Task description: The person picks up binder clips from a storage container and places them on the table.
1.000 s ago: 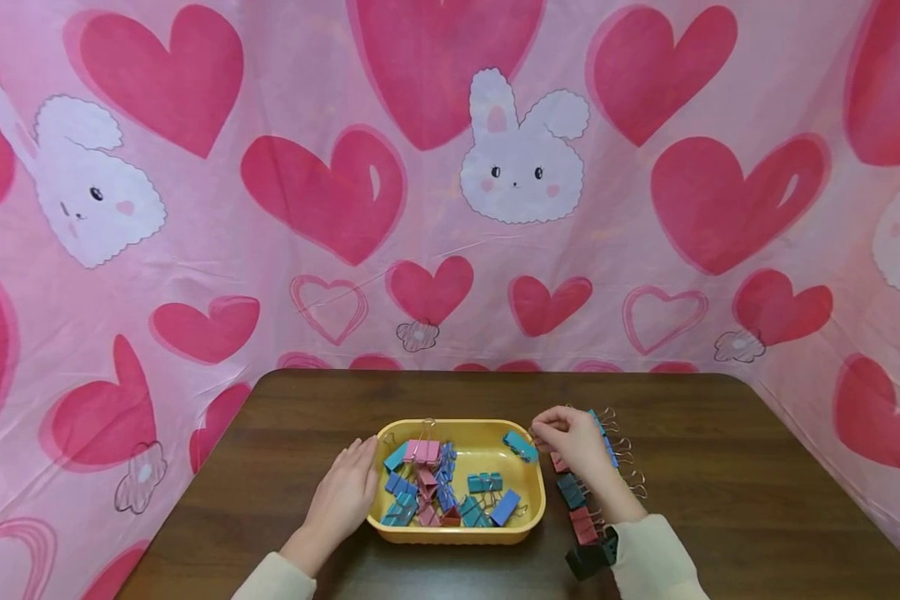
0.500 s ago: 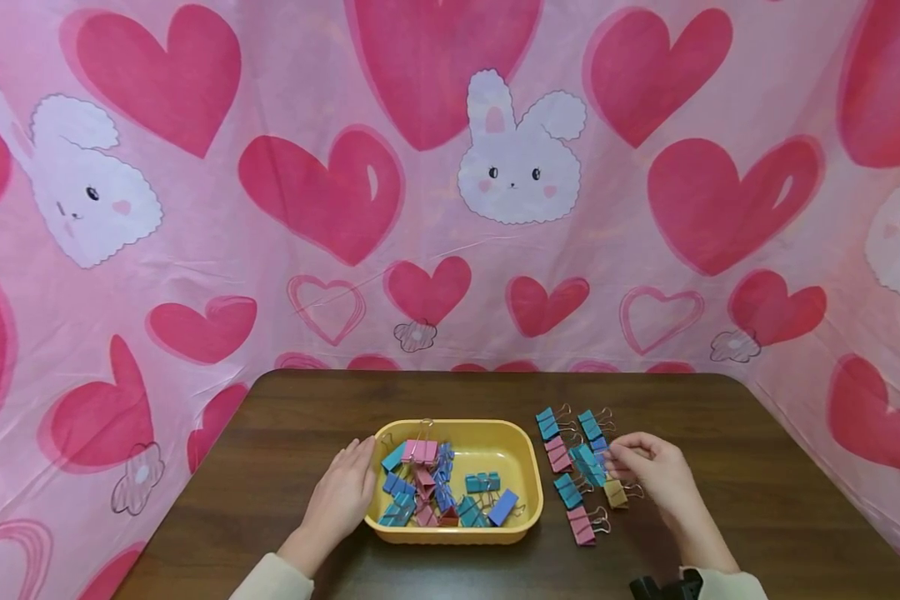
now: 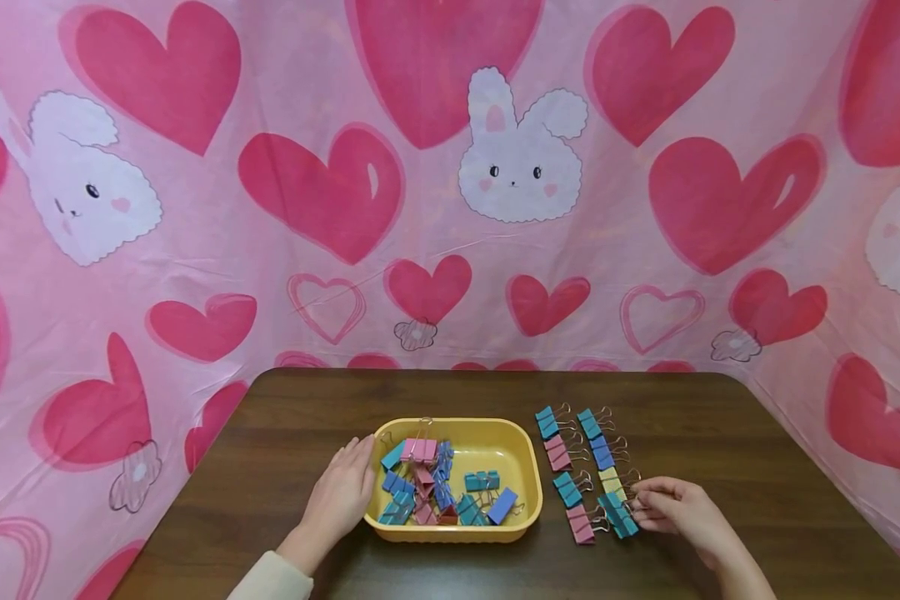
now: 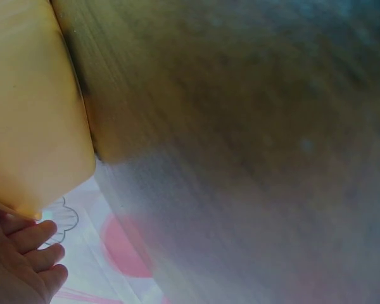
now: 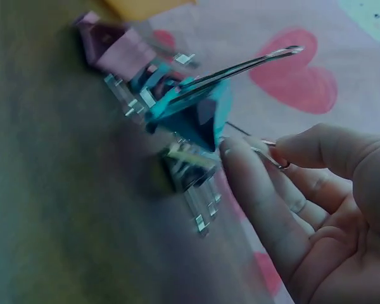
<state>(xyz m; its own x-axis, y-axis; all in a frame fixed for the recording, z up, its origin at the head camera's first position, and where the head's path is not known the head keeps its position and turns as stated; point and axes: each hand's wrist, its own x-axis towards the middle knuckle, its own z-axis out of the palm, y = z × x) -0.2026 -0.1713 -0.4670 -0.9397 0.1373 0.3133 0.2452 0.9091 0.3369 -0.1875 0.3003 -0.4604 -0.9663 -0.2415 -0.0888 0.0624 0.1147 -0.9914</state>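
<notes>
My left hand (image 3: 342,486) rests with straight fingers against the left side of a yellow plastic tub (image 3: 487,534). In the left wrist view its fingertips touch the tub's wall (image 4: 38,107). My right hand (image 3: 678,510) pinches a wire handle of a teal binder clip (image 3: 618,515) between thumb and fingers. That clip is at the near end of the right-hand column, just below a yellow binder clip (image 3: 611,482). Up close in the right wrist view, the teal clip (image 5: 199,117) overlaps the other clips behind it.
Inside the tub lie several pink, blue and teal binder clips (image 3: 420,451). Two columns of clips stand right of the tub, including a pink clip (image 3: 581,525) at the near left and a blue clip (image 3: 602,452). A dark wooden table (image 3: 315,400) meets a pink heart-patterned cloth (image 3: 450,233).
My right hand has carried the teal clip from the tub's right end to the right-hand column and down to its near end. The left hand stays at the tub.
</notes>
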